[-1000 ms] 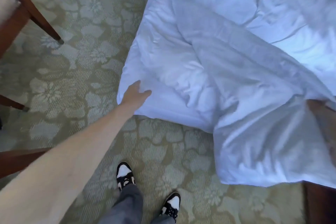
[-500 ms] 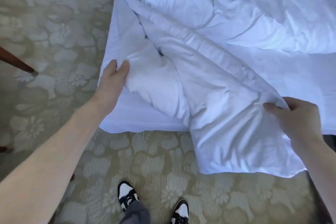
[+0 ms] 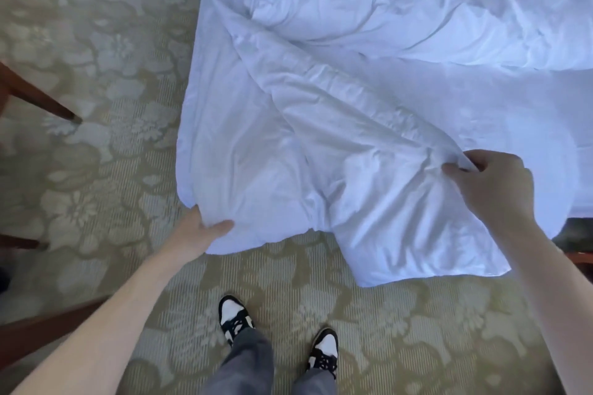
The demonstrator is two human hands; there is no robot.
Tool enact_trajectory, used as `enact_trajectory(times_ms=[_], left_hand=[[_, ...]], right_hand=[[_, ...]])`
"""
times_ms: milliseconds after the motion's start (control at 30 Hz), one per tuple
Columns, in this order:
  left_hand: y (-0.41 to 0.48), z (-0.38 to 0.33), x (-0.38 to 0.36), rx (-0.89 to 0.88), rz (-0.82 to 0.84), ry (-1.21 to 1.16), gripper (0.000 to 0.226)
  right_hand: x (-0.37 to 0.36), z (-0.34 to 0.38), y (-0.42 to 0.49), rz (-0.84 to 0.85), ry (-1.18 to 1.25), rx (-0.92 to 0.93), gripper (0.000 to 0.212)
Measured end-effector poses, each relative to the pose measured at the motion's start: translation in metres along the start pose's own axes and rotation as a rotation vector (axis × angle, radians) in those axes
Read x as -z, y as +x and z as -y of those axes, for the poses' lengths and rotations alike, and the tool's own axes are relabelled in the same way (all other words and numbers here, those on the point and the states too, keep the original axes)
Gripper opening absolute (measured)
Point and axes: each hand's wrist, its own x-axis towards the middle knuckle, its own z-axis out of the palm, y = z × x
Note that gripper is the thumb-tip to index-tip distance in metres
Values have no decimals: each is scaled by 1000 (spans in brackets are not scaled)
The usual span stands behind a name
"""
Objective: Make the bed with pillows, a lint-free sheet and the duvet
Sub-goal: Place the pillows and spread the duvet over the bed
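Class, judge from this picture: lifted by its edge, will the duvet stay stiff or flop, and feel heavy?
Probably floppy: the duvet creases where the right hand pinches it and droops toward the carpet. Likely light for its bulk: it looks puffy. It may sag between that pinch and the left hand gripping its corner.

Both bare forearms reach forward and down. The left hand grips a corner of the crumpled white duvet, thumb on top, fingers hidden beneath. The right hand, knuckles up, pinches a fold of it.
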Motion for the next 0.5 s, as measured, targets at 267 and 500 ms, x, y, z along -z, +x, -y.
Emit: enact_trajectory(times_ms=[267, 500], left_hand=[[-70, 33, -19, 196, 79, -319, 48], [-73, 67, -72, 155, -61, -375, 37]], right_hand=[[-15, 8, -22, 537, -46, 74, 12], [-77, -29, -54, 664, 271, -140, 6]])
